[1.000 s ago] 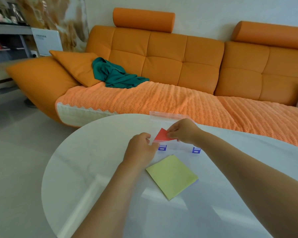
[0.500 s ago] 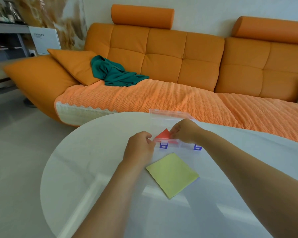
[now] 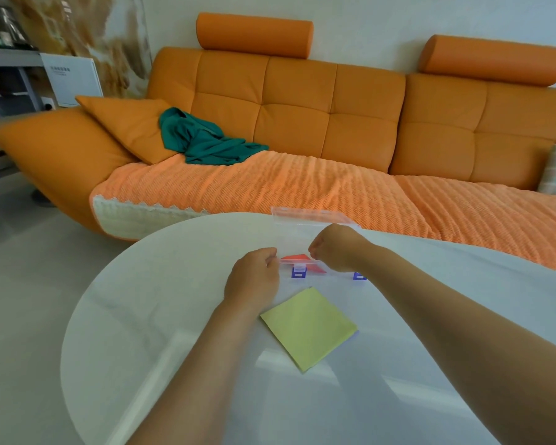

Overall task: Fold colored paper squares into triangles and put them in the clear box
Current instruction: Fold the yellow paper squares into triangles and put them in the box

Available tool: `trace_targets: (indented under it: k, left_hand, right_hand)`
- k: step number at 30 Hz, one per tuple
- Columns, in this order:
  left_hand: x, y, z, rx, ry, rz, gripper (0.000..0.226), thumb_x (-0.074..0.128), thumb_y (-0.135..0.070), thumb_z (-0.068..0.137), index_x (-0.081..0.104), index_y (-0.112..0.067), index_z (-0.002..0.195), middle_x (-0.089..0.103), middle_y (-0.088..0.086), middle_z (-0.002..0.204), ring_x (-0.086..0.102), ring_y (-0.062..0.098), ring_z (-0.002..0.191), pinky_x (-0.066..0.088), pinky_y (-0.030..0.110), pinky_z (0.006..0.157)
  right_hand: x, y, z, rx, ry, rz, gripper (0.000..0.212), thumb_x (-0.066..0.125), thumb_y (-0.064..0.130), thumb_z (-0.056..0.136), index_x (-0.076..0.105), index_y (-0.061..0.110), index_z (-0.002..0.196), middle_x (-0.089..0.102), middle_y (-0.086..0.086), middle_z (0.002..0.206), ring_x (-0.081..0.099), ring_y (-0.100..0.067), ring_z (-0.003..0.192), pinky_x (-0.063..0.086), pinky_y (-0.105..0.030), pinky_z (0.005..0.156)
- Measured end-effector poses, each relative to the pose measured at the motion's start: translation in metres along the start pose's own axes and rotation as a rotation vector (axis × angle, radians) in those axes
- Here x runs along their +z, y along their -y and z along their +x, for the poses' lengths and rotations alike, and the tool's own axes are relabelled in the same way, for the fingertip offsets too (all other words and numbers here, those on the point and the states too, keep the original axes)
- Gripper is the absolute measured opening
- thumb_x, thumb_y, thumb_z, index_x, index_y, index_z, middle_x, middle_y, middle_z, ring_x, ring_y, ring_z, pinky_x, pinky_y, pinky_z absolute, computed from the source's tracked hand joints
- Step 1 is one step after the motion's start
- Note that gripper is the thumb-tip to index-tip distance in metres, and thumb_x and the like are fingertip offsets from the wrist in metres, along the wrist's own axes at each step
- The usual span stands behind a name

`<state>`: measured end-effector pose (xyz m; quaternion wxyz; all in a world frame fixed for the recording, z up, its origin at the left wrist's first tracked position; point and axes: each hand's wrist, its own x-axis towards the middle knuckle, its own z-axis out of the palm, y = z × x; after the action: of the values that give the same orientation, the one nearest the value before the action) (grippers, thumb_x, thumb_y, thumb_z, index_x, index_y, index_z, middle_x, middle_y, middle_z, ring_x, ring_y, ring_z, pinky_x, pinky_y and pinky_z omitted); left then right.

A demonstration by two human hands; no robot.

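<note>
- On the table (image 3: 142, 316), by the left corner of the clear box (image 3: 305, 214), our left hand (image 3: 254, 277) is clenched; on what, we cannot tell.
- Inside the box the red triangle (image 3: 297, 257) lies flat, long edge left to right.
- Next, we judge, comes the yellow-green square (image 3: 308, 327), nearer us, closest to the left hand.
- Our right hand (image 3: 334, 248) curls at the triangle's right end; grasping or released, we cannot tell.

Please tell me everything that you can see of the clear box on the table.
The clear box looks like transparent plastic. Its lid stands open at the back; two blue latches sit on its front. It stands near the far edge of the white table. A red folded paper lies inside. The left hand and right hand are at its front rim; contact is unclear.
</note>
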<state>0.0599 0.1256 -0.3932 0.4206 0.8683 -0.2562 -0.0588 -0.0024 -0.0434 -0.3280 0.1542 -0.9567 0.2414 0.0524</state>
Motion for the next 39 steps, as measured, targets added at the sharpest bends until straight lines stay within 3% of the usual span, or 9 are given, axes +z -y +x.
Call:
trace_targets:
  k: [5,8,11,14,17,20,25,29,39]
  left_hand:
    - [-0.003,-0.005,-0.006,0.051,-0.039,0.064,0.039,0.049,-0.021,0.101,0.049,-0.024,0.140,0.054,0.000,0.137,0.051,0.021,0.125,0.045,0.036,0.101]
    - [-0.010,-0.008,-0.015,0.180,-0.079,0.120,0.022,0.051,-0.016,0.098,0.063,-0.029,0.111,0.058,-0.005,0.115,0.057,0.017,0.105,0.049,0.034,0.088]
    - [-0.017,-0.006,-0.028,0.267,0.123,0.171,0.024,0.054,-0.017,0.095,0.067,-0.037,0.096,0.057,-0.014,0.104,0.057,0.011,0.101,0.049,0.030,0.088]
    - [-0.023,0.001,-0.040,0.294,0.331,0.267,0.026,0.062,-0.030,0.086,0.065,-0.043,0.108,0.051,-0.023,0.111,0.047,0.002,0.113,0.045,0.030,0.100]
    - [-0.030,0.007,-0.054,0.289,0.509,0.350,0.064,0.067,-0.057,0.066,0.059,-0.044,0.128,0.043,-0.030,0.129,0.030,-0.002,0.127,0.031,0.028,0.112]
    - [-0.036,0.011,-0.061,0.312,0.505,0.371,0.080,0.066,-0.071,0.056,0.057,-0.046,0.132,0.041,-0.033,0.134,0.029,-0.004,0.129,0.028,0.027,0.113]
    - [-0.035,0.011,-0.062,0.378,0.383,0.366,0.052,0.070,-0.062,0.078,0.064,-0.043,0.126,0.051,-0.030,0.126,0.037,-0.001,0.122,0.036,0.030,0.107]
    - [-0.030,0.010,-0.063,0.344,0.414,0.355,0.087,0.064,-0.076,0.062,0.049,-0.042,0.141,0.045,-0.025,0.125,0.031,0.000,0.122,0.033,0.029,0.107]
    - [-0.014,0.007,-0.052,0.104,0.262,-0.002,0.056,0.083,-0.019,0.078,0.063,-0.025,0.130,0.060,-0.014,0.096,0.054,0.000,0.079,0.041,0.013,0.073]
  right_hand:
    - [0.011,-0.006,-0.037,-0.201,-0.392,0.039,0.027,0.052,0.019,0.096,0.074,0.030,0.108,0.067,0.010,0.117,0.062,-0.012,0.103,0.051,-0.033,0.089]
    - [0.023,-0.009,-0.070,-0.376,-0.217,0.098,0.016,0.067,0.030,0.086,0.074,0.037,0.099,0.067,0.018,0.103,0.056,0.005,0.083,0.045,-0.024,0.080]
    - [0.039,-0.019,-0.093,-0.402,0.083,-0.040,0.059,0.075,0.062,0.069,0.062,0.045,0.124,0.053,0.024,0.132,0.045,0.003,0.117,0.038,-0.023,0.100]
    - [0.046,-0.028,-0.104,-0.415,0.126,-0.024,0.072,0.078,0.064,0.069,0.055,0.046,0.135,0.041,0.025,0.147,0.034,-0.003,0.133,0.031,-0.025,0.109]
    - [0.047,-0.035,-0.111,-0.415,0.021,-0.014,0.063,0.077,0.059,0.076,0.059,0.044,0.134,0.047,0.020,0.145,0.040,-0.003,0.132,0.032,-0.019,0.104]
    - [0.052,-0.037,-0.119,-0.430,-0.013,-0.089,0.071,0.072,0.067,0.075,0.053,0.044,0.139,0.045,0.019,0.149,0.038,-0.003,0.136,0.034,-0.023,0.108]
    - [0.056,-0.037,-0.125,-0.448,-0.041,-0.064,0.061,0.069,0.062,0.082,0.055,0.042,0.138,0.050,0.018,0.145,0.041,-0.004,0.134,0.035,-0.022,0.106]
    - [0.060,-0.036,-0.126,-0.403,-0.085,0.009,0.056,0.073,0.060,0.079,0.061,0.043,0.130,0.058,0.017,0.135,0.050,-0.006,0.125,0.039,-0.021,0.102]
    - [0.072,-0.039,-0.118,-0.189,-0.111,0.276,0.059,0.080,0.045,0.079,0.059,0.038,0.133,0.048,0.014,0.140,0.043,-0.007,0.131,0.030,-0.016,0.102]
